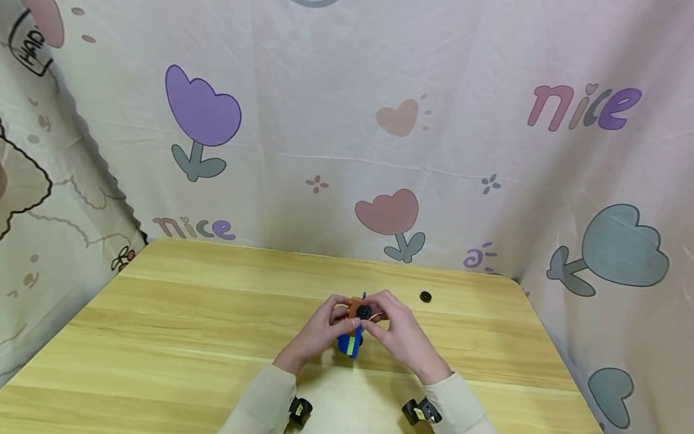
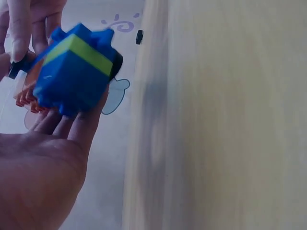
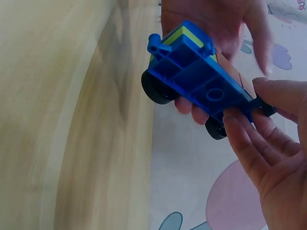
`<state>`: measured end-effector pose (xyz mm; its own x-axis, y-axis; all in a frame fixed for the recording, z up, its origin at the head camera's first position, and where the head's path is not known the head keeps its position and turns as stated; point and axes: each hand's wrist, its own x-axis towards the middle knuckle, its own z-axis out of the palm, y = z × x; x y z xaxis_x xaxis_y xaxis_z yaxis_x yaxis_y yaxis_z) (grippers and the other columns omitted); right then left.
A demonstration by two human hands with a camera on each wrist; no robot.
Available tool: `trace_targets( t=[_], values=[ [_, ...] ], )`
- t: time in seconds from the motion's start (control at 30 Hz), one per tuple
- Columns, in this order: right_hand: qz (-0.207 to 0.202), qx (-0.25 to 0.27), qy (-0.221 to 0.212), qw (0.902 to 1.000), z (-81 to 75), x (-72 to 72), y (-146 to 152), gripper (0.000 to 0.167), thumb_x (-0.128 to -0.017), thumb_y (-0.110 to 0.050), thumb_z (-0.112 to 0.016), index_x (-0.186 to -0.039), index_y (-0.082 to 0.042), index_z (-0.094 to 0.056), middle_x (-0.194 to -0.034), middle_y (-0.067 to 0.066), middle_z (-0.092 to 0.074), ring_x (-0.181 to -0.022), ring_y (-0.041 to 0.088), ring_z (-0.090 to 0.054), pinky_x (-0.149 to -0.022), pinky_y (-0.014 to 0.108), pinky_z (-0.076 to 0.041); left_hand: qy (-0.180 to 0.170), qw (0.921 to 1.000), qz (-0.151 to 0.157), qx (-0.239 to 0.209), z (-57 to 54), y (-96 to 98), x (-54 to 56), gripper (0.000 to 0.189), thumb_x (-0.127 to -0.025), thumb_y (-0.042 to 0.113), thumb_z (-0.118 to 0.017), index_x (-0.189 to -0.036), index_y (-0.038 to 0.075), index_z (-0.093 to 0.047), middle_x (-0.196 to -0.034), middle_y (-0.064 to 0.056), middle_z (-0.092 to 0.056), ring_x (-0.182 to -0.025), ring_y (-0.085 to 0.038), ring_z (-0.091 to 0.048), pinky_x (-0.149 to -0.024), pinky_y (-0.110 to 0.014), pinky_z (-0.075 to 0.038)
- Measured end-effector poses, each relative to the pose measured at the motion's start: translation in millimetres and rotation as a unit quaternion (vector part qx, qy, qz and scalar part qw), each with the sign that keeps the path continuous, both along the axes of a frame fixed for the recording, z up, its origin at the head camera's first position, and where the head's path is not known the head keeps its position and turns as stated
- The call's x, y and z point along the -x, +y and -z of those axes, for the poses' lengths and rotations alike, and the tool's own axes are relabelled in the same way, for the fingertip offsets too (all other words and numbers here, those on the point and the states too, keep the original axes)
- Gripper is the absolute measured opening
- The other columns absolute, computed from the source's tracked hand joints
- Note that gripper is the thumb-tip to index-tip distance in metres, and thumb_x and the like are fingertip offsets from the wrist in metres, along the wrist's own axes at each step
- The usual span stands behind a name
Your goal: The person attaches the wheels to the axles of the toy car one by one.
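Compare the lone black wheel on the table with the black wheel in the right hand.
Support: the lone wheel rests on the wooden table; the gripped wheel is pinched by the right hand, off the tabletop.
Place: the lone wheel lies apart from the toy vehicle; the gripped wheel is at the vehicle's side, though whether it's fully seated can't be told.
Shared: both are black and round.

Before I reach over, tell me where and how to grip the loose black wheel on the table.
Pinch the loose black wheel by opposite sides of its round rim, coming down from above: it appears to lie flat on the table, with nothing touching its rim. The right hand looks nearer, though it is busy at the toy vehicle.
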<state>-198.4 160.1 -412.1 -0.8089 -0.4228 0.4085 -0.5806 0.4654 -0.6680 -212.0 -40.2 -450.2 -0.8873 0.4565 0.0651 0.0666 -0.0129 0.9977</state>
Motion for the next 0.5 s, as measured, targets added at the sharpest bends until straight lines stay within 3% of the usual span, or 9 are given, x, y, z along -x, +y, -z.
trace_targets(
  t=[0.27, 0.5],
  values=[
    [-0.025, 0.015, 0.002, 0.9996, 6.9, -0.6, 3.4, 0.023, -0.098, -0.016, -0.062, -0.121, -0.016, -0.063, -0.107, -0.013, -0.058, -0.096, 0.008, -0.062, -0.084, 0.032, -0.054, -0.004, 0.9998, -0.016, -0.011, 2.0, 2.9, 1.3, 0.048, -0.100, 0.033, -0.060, -0.131, 0.002, -0.041, -0.122, -0.015, -0.064, -0.106, -0.029, -0.064, -0.093, -0.042, -0.050],
    [0.011, 0.015, -0.042, 0.9989, 4.6, -1.7, 2.6, 0.016, -0.098, -0.015, -0.062, -0.114, -0.018, -0.059, -0.098, -0.011, -0.060, -0.087, 0.007, -0.060, -0.081, 0.033, -0.053, -0.012, 0.9996, -0.013, -0.022, 2.3, 2.7, -0.4, 0.050, -0.100, 0.032, -0.058, -0.134, 0.001, -0.039, -0.123, -0.017, -0.062, -0.105, -0.034, -0.065, -0.093, -0.045, -0.050]
  ],
)
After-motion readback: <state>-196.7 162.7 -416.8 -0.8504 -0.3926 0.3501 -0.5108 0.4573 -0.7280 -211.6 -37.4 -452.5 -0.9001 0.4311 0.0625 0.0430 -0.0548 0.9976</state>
